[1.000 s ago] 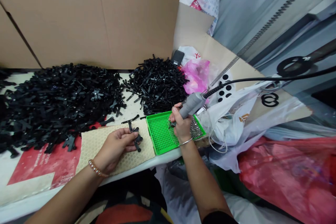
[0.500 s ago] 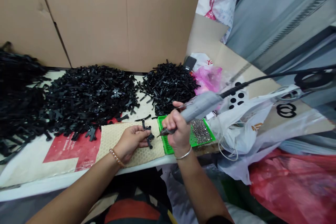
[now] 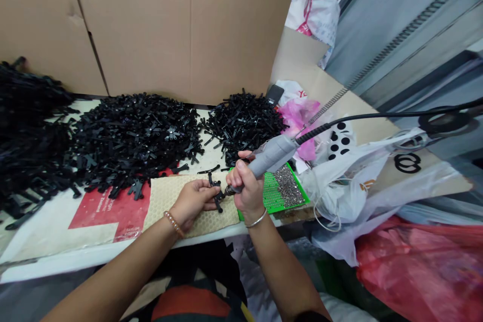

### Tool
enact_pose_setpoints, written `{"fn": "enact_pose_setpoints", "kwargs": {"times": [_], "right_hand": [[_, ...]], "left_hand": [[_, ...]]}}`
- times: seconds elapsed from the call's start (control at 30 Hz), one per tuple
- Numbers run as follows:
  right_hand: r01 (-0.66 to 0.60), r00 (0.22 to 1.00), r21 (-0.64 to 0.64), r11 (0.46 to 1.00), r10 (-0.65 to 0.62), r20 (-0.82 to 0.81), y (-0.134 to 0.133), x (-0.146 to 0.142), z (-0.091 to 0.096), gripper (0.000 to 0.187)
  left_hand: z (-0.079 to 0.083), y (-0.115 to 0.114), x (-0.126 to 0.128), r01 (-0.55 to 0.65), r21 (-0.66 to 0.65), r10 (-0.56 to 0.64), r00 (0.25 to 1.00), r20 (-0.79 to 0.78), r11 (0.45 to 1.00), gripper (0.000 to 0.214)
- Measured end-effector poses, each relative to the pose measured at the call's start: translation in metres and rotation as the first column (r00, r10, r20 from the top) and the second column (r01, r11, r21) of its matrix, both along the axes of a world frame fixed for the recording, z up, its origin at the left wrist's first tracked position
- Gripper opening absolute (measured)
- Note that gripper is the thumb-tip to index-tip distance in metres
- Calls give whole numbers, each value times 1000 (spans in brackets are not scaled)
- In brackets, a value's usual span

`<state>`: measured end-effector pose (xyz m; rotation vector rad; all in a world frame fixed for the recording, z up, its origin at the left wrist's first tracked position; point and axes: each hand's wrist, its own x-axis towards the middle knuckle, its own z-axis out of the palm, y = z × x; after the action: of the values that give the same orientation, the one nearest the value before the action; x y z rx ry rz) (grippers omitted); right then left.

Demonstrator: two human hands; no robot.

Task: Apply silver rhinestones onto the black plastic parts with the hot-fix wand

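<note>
Pinched in my left hand (image 3: 195, 200) is a small black plastic part (image 3: 218, 196) with several arms, held above a beige textured mat (image 3: 169, 221). My right hand (image 3: 247, 186) is wrapped round a grey electric screwdriver (image 3: 273, 153) with a black cord (image 3: 358, 116) running off to the right. The tool's tip points left and meets the black part, though the exact contact is too small to make out. Under and beside my right hand lies a green perforated tray (image 3: 269, 193) with many small metal screws (image 3: 289, 186) at its right side.
Piles of black parts (image 3: 136, 136) and a smaller heap (image 3: 247, 123) lie along the cardboard wall (image 3: 151, 25). White plastic bags (image 3: 347, 181), a pink bag (image 3: 302, 115) and a red bag (image 3: 418, 271) crowd the right. A coiled spring (image 3: 328, 105) hangs above them.
My right hand has brought the screwdriver left and its tip now reaches the black part. The left hand keeps its hold on the part; the view has shifted slightly.
</note>
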<state>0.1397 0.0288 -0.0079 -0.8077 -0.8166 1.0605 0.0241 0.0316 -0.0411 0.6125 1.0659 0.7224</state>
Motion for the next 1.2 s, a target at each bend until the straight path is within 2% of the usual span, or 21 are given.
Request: {"fn": "enact_pose_setpoints", "kwargs": {"times": [0.13,0.4,0.73,0.93,1.07,1.2], "right_hand": [[8,1000,-12,1000,-7,25,1,-1,-1,27],[11,999,-4,1000,-11,33,0,0,-4,26],[-20,999,56,998,18,33,-2,-2,-8,23],[-96,987,88,991,83,141,-4,-1,-17,19],[-154,979,105,983,137,152,-2,1,-21,17],[-205,966,95,974,186,182,0,3,-21,18]], "left_hand": [[0,-1,0,0,-4,0,1000,15,1000,21],[0,0,0,12,1,-12,1000,-4,1000,15],[0,0,0,12,3,-12,1000,-22,1000,12],[-3,1,1,17,-4,-17,1000,0,1000,16],[-3,1,3,-11,-11,11,1000,5,1000,20],[-1,2,4,-16,-18,16,1000,6,1000,12]]}}
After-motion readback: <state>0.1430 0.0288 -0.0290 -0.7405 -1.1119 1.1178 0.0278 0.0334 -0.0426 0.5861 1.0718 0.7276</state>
